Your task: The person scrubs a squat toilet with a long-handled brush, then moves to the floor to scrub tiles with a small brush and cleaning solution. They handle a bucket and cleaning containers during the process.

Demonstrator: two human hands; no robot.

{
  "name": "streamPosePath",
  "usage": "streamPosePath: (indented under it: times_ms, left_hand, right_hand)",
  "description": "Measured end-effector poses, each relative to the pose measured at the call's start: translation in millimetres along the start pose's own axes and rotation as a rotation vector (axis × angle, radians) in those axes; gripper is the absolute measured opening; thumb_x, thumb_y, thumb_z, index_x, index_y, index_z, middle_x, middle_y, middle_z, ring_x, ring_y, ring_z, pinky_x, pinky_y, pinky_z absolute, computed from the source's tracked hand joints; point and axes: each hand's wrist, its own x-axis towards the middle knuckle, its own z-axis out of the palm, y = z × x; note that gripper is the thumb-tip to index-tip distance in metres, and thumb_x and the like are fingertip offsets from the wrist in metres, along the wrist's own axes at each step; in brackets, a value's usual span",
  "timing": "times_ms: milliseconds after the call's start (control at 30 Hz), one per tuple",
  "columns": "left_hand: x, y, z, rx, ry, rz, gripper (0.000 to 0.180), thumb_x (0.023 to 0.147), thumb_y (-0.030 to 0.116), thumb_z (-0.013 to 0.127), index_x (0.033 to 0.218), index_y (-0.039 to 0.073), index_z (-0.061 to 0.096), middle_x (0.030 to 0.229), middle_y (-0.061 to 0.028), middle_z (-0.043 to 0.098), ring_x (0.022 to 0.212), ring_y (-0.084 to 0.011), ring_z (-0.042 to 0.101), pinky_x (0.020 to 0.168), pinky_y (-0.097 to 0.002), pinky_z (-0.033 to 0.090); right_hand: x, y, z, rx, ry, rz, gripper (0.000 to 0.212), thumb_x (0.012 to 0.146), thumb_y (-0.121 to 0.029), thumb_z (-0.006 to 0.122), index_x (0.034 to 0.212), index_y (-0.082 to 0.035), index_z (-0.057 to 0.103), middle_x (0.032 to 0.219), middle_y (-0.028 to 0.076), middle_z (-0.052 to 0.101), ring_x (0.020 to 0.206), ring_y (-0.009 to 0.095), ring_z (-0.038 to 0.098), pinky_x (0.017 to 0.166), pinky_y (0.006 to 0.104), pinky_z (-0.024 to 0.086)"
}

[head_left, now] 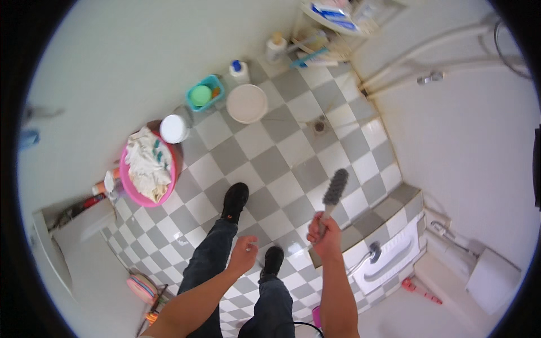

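My right hand (326, 235) is wrapped round the pale handle of a toilet brush (336, 187). Its grey bristle head points up and away over the checkered floor. To the left, my left hand (242, 256) hovers above the floor between my two shoes, its fingers curled in. Whether anything small is inside those fingers I cannot make out. Right of the brush hand lies a white squat toilet (390, 260), set in a raised tiled step (369, 222). A grey shower-like head (375, 251) rests over the toilet's edge.
A pink basin (131, 186) of cloths stands by the left wall. Along the far wall are a white-lidded jar (173, 129), a turquoise basket (218, 100), a round pale tub (247, 103) and bottles (239, 72). A floor drain (319, 126) lies ahead; my black shoes (235, 200) stand on tiles.
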Motion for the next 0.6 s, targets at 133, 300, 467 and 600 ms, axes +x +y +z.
streamPosePath:
  times_ms: [133, 300, 467, 600]
  left_hand:
    - [-53, 10, 0, -0.164, 0.052, 0.041, 0.022, 0.095, 0.008, 0.064, 0.117, 0.007, 0.063, 0.116, -0.0109, 0.061, 0.098, -0.0233, 0.066, 0.085, -0.0351, 0.055]
    - [-131, 3, -58, -0.192, 0.311, 0.033, 0.023, 0.098, 0.01, 0.062, 0.121, 0.006, 0.064, 0.112, -0.0086, 0.066, 0.095, -0.0174, 0.066, 0.086, -0.0323, 0.054]
    - [-236, -57, -98, -0.393, 0.543, -0.097, 0.02, 0.096, 0.01, 0.061, 0.115, 0.004, 0.067, 0.11, -0.0096, 0.067, 0.093, -0.0198, 0.068, 0.083, -0.0315, 0.054]
    - [-282, -79, -101, -0.496, 0.606, -0.161, 0.021, 0.099, 0.019, 0.065, 0.113, 0.004, 0.068, 0.107, -0.0085, 0.072, 0.095, -0.0191, 0.07, 0.086, -0.0318, 0.055]
  right_hand:
    - [-17, -10, -61, -0.171, 0.246, 0.126, 0.011, 0.09, -0.022, 0.06, 0.098, -0.014, 0.061, 0.065, -0.003, 0.044, 0.053, 0.01, 0.038, 0.048, 0.0272, 0.029]
    - [-33, 12, -151, -0.884, 0.448, 0.048, 0.006, 0.09, -0.022, 0.057, 0.091, -0.016, 0.056, 0.06, -0.002, 0.043, 0.041, 0.011, 0.034, 0.036, 0.031, 0.025]
    - [-75, 65, -89, -0.886, 0.295, 0.055, 0.014, 0.091, -0.023, 0.057, 0.102, -0.014, 0.057, 0.062, -0.002, 0.044, 0.043, 0.011, 0.035, 0.038, 0.0301, 0.026]
    - [-79, 109, -60, -0.856, 0.402, 0.098, 0.01, 0.091, -0.023, 0.059, 0.096, -0.015, 0.058, 0.063, -0.002, 0.044, 0.046, 0.013, 0.037, 0.04, 0.0308, 0.028]
